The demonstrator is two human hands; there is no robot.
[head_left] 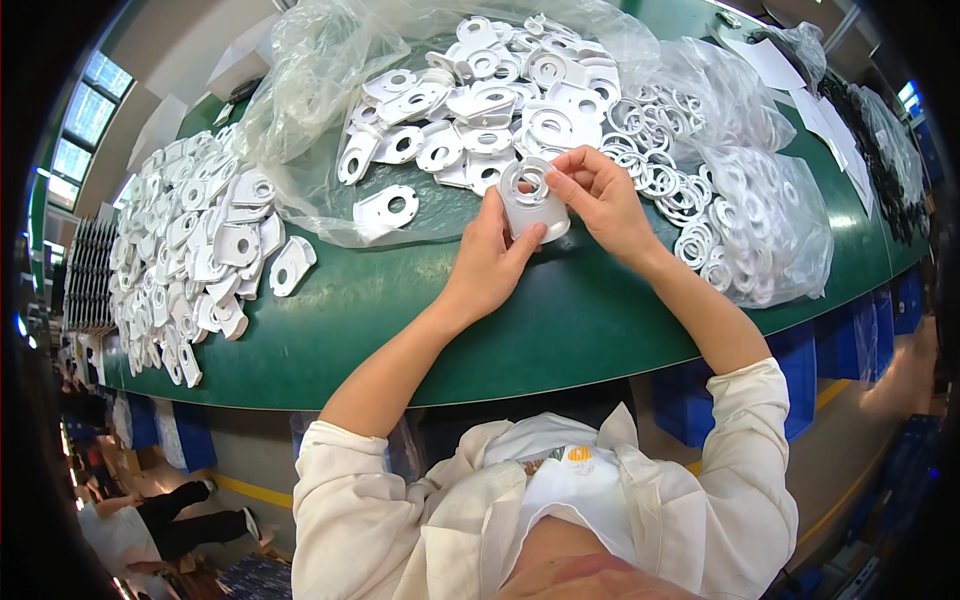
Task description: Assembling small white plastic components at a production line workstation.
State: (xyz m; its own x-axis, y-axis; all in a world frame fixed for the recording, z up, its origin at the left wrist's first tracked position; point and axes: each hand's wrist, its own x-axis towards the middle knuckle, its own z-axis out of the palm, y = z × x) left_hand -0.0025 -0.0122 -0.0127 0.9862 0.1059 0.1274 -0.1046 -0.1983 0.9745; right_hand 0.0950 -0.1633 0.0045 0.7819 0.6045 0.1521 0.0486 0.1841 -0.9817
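Both hands hold one white plastic plate with a round hole, lifted just above the green table. My left hand grips its lower edge from below. My right hand pinches its upper right side, fingertips at the hole where a thin white ring seems to sit. Just beyond the hands lies a clear bag spread open under a pile of the same white plates. To the right sits another clear bag of thin white rings.
A large heap of white plates covers the table's left part. Paper sheets and dark parts lie at the far right. Blue bins stand under the table edge. Another person crouches on the floor at lower left.
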